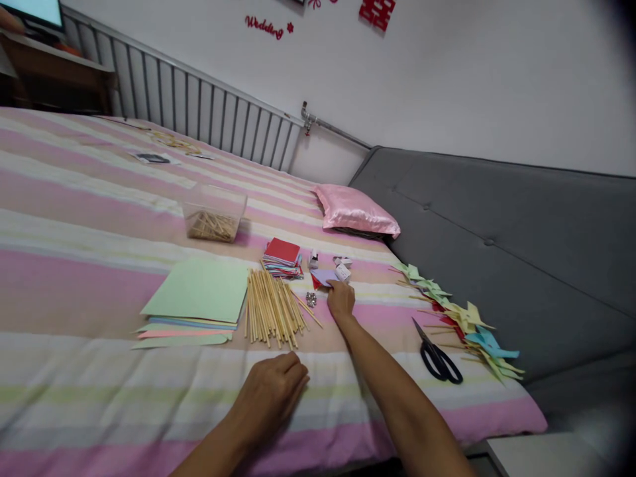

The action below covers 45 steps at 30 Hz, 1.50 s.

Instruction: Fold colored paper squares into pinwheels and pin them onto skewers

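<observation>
My right hand [342,298] reaches over the bed, its fingers pinched at the edge of a purple paper square [325,276]. A red piece of paper [316,283] shows just under that square. Nearer to me, my left hand [273,391] rests curled on the sheet, with nothing visible in its fingers. Beyond it lies a spread bundle of thin wooden sticks [271,308]. A stack of small paper squares with red on top [282,252] sits behind the sticks. Small shiny metal pieces [311,299] lie left of my right hand.
Large coloured paper sheets [199,291] are stacked at left, below a clear plastic box [213,215] of short sticks. Black-handled scissors [437,354] and several paper pinwheels [467,318] lie at right. Small white boxes [342,271] stand near a pink pillow [355,209]. A grey headboard [497,218] borders the bed.
</observation>
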Tool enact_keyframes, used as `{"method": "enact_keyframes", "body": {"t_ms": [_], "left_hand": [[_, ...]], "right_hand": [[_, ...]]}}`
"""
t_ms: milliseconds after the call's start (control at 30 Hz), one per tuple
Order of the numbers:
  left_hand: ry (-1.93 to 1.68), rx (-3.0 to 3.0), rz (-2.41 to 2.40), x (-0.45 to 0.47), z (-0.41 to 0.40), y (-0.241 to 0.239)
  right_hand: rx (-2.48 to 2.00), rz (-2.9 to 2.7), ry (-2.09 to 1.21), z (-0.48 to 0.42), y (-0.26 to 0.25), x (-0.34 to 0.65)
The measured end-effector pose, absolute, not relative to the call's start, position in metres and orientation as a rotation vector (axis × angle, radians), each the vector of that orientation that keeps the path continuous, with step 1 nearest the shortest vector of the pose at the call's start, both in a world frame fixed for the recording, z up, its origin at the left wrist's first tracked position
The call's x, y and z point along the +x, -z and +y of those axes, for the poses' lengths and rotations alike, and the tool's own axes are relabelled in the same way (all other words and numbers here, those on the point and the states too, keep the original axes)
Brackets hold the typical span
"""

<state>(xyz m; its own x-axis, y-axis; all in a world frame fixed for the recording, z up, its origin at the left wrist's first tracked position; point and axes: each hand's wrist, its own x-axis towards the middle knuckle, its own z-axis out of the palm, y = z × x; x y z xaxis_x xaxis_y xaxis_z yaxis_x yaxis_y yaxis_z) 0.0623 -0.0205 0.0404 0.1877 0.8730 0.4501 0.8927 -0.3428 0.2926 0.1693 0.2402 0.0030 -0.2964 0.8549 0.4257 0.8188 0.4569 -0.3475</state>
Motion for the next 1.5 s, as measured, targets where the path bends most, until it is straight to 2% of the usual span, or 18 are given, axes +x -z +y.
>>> {"method": "enact_keyframes", "body": {"t_ms": [167,333,633,1000,1233,1500], "left_hand": [[1.008,-2.378,-1.810,0.060,-0.019,-0.041],[1.001,-2.402,-1.832,0.061,-0.020,-0.042],[0.869,-2.237,-1.970,0.062,-0.018,-0.040],[0.840,-2.044,-2.079,0.051,-0.016,-0.027],[0.875,-1.933,-2.155,0.048,-0.017,-0.033],[0.881,-1.682,-2.502,0.037,-0.017,-0.044]], "right_hand": [[-1.371,-2.083,0.019,0.226,-0.009,0.184],[-1.309,-2.119,0.045,0.184,-0.016,0.219],[-1.217,-2.394,-0.182,0.110,-0.035,0.230],[-1.585,-2.378,-0.227,0.120,-0.037,0.174],[-1.596,-2.385,-0.243,0.120,-0.044,0.160],[-1.500,-2.453,-0.392,0.136,-0.053,0.147]]}}
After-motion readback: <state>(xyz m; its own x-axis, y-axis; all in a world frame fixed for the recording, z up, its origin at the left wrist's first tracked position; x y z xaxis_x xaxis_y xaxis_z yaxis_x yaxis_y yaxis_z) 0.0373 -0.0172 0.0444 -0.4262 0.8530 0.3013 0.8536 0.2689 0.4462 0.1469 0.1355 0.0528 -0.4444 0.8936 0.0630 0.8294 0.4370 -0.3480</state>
